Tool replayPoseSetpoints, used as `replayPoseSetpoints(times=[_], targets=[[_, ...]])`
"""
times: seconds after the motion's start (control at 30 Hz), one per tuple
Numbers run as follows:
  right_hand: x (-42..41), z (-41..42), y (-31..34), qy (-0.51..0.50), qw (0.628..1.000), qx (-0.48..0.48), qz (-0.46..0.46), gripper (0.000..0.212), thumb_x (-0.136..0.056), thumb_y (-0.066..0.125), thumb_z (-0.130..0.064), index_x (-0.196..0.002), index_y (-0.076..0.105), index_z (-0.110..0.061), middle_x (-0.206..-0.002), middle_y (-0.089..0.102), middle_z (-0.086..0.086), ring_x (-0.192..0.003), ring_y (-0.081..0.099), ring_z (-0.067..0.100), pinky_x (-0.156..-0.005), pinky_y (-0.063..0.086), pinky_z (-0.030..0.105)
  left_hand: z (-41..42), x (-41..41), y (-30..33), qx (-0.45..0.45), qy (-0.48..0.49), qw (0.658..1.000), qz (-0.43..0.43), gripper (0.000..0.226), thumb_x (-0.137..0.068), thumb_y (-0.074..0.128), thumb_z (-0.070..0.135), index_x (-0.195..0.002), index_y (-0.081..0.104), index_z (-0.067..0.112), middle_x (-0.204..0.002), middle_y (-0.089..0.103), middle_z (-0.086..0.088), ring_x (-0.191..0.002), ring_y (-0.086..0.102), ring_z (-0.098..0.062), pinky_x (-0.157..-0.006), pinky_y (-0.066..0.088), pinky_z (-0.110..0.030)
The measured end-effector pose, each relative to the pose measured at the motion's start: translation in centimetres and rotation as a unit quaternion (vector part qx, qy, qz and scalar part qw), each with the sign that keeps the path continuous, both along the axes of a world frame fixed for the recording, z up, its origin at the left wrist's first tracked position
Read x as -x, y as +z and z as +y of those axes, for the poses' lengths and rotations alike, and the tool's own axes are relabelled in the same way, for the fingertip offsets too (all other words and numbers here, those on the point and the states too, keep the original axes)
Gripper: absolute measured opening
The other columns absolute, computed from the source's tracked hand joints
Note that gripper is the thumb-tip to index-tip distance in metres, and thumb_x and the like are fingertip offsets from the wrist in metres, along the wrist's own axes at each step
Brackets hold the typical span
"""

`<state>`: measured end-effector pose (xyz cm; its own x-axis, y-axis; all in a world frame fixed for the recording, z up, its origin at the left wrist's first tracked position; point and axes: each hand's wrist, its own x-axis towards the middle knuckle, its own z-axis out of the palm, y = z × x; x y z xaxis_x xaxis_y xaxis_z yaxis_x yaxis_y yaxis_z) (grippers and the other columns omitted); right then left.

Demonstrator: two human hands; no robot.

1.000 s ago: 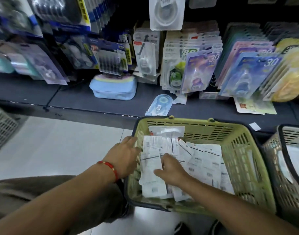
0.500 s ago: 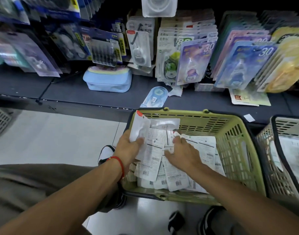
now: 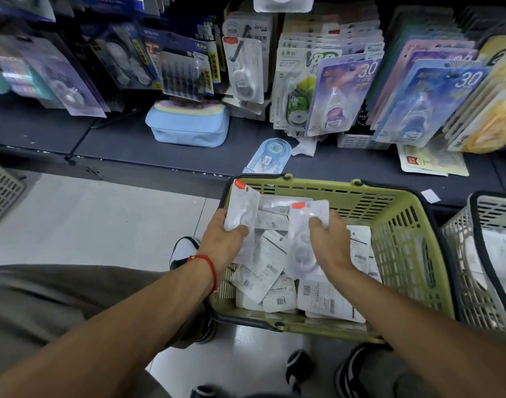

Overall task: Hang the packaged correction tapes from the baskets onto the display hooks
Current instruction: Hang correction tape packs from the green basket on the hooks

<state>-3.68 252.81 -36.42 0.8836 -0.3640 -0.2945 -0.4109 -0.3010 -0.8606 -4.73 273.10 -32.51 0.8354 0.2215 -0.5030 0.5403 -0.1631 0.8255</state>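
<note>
A red cord bracelet [image 3: 210, 268] is being worn on the left wrist. A clear packaged correction tape with a red corner tag [image 3: 244, 209] is being gripped by the left hand [image 3: 221, 244], thumb pressed across its front and fingers curled behind it. A second pack with a red tag [image 3: 304, 234] is being pinched by the right hand [image 3: 330, 242], thumb on its face and fingers wrapped round its edge. Both packs are being held up just above the green basket [image 3: 404, 234], where more white packs [image 3: 277, 288] are lying face down with barcode labels showing; their print cannot be read. A grey basket [image 3: 461, 268] is being kept beside it at the right. On the dark shelf [image 3: 116, 145] beyond, a loose blue correction tape [image 3: 266, 156] and a light blue pouch [image 3: 188, 127] are lying. Behind them, hanging cards marked "30" [image 3: 343, 96] and a green one marked "80" [image 3: 300, 90] are being displayed
</note>
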Motion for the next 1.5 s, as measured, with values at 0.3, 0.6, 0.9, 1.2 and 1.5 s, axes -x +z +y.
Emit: replayPoseSetpoints(times=[0.3, 0.6, 0.9, 1.2, 1.5], targets=[[-0.9, 3.7, 0.5, 0.124, 0.984, -0.128, 0.03, 0.025, -0.102, 0.059, -0.035, -0.1, 0.068, -0.012, -0.097, 0.074, 0.004, -0.091, 0.069, 0.02, -0.092, 0.057, 0.055, 0.2, 0.5, 1.0, 0.144, -0.011, 0.989, -0.017, 0.048, -0.087, 0.082, 0.008, -0.129, 0.059, 0.016, -0.119, 0.077, -0.007, -0.107, 0.076, -0.028, -0.076, 0.063, -0.043], [0.9, 1.1, -4.1, 0.195, 0.97, 0.062, 0.134, 0.006, -0.099, 0.068, -0.023, -0.094, 0.068, -0.022, -0.104, 0.073, -0.003, -0.099, 0.069, 0.019, -0.089, 0.056, 0.036, 1.7, -0.4, 1.0, -0.064, -0.053, 0.992, -0.098, 0.049, -0.084, 0.086, 0.019, -0.117, 0.054, 0.037, -0.107, 0.069, 0.015, -0.097, 0.066, -0.005, -0.073, 0.052, -0.023], [-4.2, 2.8, 6.7, 0.086, 0.977, -0.195, 0.019, 0.008, -0.095, 0.066, -0.014, -0.09, 0.064, -0.007, -0.089, 0.076, 0.01, -0.072, 0.077, 0.023, -0.059, 0.064, 0.037, 1.3, -0.4, 3.0, -0.101, -0.137, 0.967, -0.188, 0.059, -0.086, 0.082, 0.023, -0.114, 0.047, 0.061, -0.098, 0.069, 0.035, -0.089, 0.068, 0.007, -0.069, 0.052, -0.011], [-8.9, 1.1, 20.7, 0.222, 0.925, -0.309, -0.018, 0.018, -0.092, 0.07, 0.005, -0.109, 0.071, 0.013, -0.104, 0.078, 0.017, -0.084, 0.076, 0.018, -0.076, 0.062, 0.021, 1.1, -4.5, 13.3, 0.106, -0.116, 0.934, -0.32, 0.056, -0.092, 0.078, 0.01, -0.138, 0.051, 0.026, -0.125, 0.072, 0.008, -0.118, 0.07, -0.013, -0.1, 0.059, -0.035], [-13.5, -2.4, 28.2, 0.219, 0.951, -0.049, -0.214, 0.064, -0.064, 0.081, -0.076, -0.105, 0.071, -0.027, -0.091, 0.08, -0.01, -0.079, 0.075, 0.004, -0.067, 0.054, 0.023, -1.3, -11.2, 22.5, 0.141, -0.144, 0.883, -0.423, 0.049, -0.093, 0.078, 0.015, -0.135, 0.054, 0.027, -0.126, 0.073, 0.005, -0.118, 0.071, -0.015, -0.092, 0.06, -0.03]])
